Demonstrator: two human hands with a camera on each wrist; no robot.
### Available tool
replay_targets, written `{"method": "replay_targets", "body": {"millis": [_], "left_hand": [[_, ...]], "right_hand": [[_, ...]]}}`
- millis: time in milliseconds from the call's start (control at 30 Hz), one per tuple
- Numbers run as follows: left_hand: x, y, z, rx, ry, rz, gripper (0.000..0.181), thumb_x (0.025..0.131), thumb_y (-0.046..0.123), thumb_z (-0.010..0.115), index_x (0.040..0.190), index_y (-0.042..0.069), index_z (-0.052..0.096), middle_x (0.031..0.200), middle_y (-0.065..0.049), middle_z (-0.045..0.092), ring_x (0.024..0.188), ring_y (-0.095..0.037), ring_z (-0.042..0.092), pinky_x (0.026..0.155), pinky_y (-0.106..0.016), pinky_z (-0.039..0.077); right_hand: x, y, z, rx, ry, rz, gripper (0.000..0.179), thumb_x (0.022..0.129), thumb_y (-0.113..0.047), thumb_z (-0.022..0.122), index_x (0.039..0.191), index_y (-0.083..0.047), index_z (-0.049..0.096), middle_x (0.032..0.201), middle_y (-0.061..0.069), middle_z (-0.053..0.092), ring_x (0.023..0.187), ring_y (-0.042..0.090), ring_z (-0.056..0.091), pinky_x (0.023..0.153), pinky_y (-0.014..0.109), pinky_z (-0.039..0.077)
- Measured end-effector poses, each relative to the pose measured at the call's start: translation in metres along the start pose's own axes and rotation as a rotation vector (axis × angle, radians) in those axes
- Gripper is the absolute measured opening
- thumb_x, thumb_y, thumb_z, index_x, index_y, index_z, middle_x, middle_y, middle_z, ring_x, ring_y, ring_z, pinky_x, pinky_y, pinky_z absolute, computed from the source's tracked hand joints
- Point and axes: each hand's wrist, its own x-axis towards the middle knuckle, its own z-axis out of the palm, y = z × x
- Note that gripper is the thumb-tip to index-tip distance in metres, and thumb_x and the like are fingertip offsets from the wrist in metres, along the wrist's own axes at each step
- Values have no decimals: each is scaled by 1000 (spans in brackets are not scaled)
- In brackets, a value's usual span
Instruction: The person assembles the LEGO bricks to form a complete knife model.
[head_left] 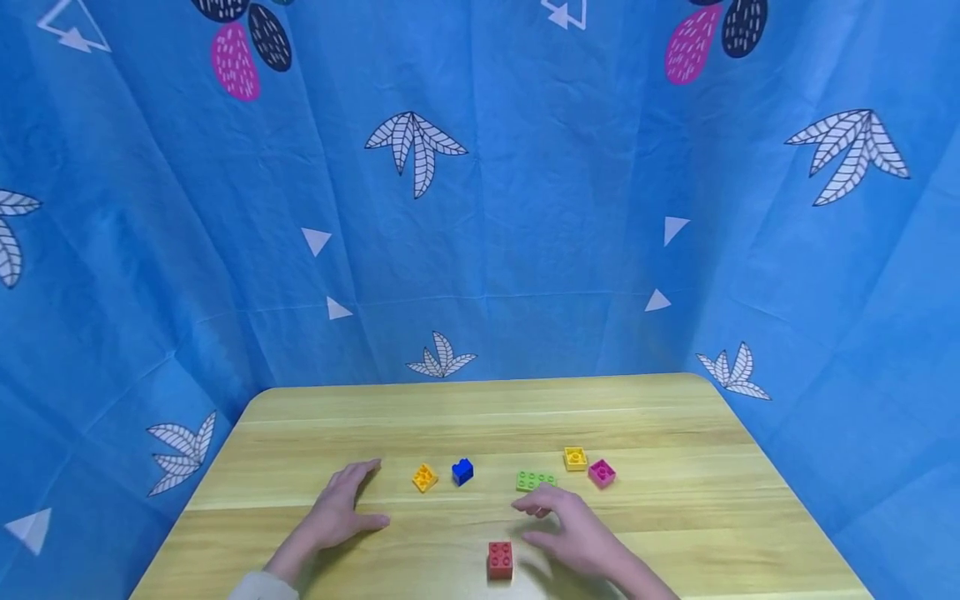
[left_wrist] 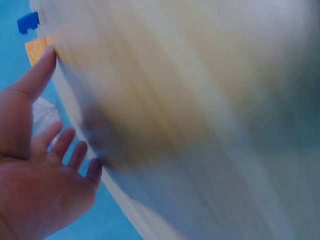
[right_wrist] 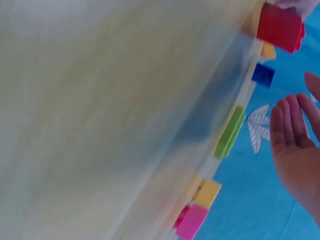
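My left hand (head_left: 339, 510) is low over the left part of the table, thumb spread from the fingers, holding nothing. Right of it lie an orange brick (head_left: 424, 477) and a blue brick (head_left: 462, 471). My right hand (head_left: 567, 527) hovers right of centre with loosely bent fingers and nothing in them. Close to its thumb, toward the front, stands a red brick (head_left: 500, 561), studs up. Just beyond its fingertips is a flat green brick (head_left: 536, 481), partly covered by the hand in the head view. Behind and to the right are a yellow brick (head_left: 575, 458) and a magenta brick (head_left: 602, 473), hollow sides up.
The bricks rest on a light wooden table (head_left: 420, 417) with rounded far corners. A blue patterned curtain (head_left: 540, 250) hangs behind it and along both sides. In the right wrist view the red brick (right_wrist: 280, 27) stands nearest the top.
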Motion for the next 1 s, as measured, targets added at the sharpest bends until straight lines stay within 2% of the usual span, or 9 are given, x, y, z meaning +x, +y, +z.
{"method": "replay_targets", "body": {"millis": [100, 233, 367, 467, 567, 733, 800, 1000], "left_hand": [[-5, 14, 6, -35, -3, 36, 97, 77, 40, 90, 156, 12, 43, 156, -15, 48, 143, -43, 43, 116, -68, 37], [-10, 48, 18, -116, -75, 110, 93, 81, 39, 87, 158, 16, 41, 154, -12, 50, 140, -40, 48, 113, -68, 41], [-16, 81, 36, -213, -166, 167, 86, 85, 36, 84, 156, 15, 42, 148, -10, 54, 133, -34, 53, 112, -60, 46], [-20, 96, 51, -277, -200, 175, 80, 87, 34, 83, 153, 14, 45, 143, -8, 58, 129, -32, 57, 109, -50, 50], [-24, 105, 63, -350, -216, 190, 73, 87, 28, 83, 149, 10, 48, 139, -10, 60, 124, -34, 59, 106, -45, 52], [-26, 113, 79, -443, -264, 126, 69, 83, 17, 86, 143, 12, 54, 133, -6, 62, 118, -29, 61, 98, -35, 54], [-26, 115, 84, -462, -280, 103, 68, 81, 13, 87, 141, 12, 55, 130, -5, 64, 116, -27, 61, 95, -31, 54], [-24, 118, 92, -473, -295, 87, 62, 80, 11, 87, 135, 11, 58, 125, -5, 67, 109, -22, 63, 90, -27, 52]], "right_hand": [[4, 7, -7, -11, 79, 15, 38, 90, -17, 78, 126, -10, 70, 117, 6, 71, 106, 29, 68, 95, 41, 60], [9, 16, -15, -20, 175, 72, 35, 88, -14, 80, 122, -9, 71, 116, 8, 72, 105, 30, 68, 94, 48, 60], [15, 23, -20, -30, 232, 119, 36, 86, -9, 81, 121, -8, 72, 115, 9, 72, 105, 30, 68, 95, 48, 60], [18, 28, -22, -43, 254, 124, 37, 84, -7, 82, 120, -7, 72, 114, 11, 72, 104, 30, 69, 94, 45, 60], [22, 31, -21, -53, 258, 132, 38, 84, -7, 82, 120, -5, 72, 113, 11, 72, 103, 29, 69, 94, 44, 61], [26, 37, -16, -76, 242, 178, 39, 83, -9, 83, 121, -8, 73, 113, 7, 72, 102, 25, 67, 93, 44, 60], [27, 39, -14, -88, 237, 197, 39, 83, -9, 84, 121, -9, 73, 113, 5, 71, 102, 23, 67, 92, 44, 60], [32, 46, -11, -94, 246, 242, 40, 80, -7, 85, 119, -9, 74, 107, 4, 70, 96, 17, 64, 87, 37, 59]]}}
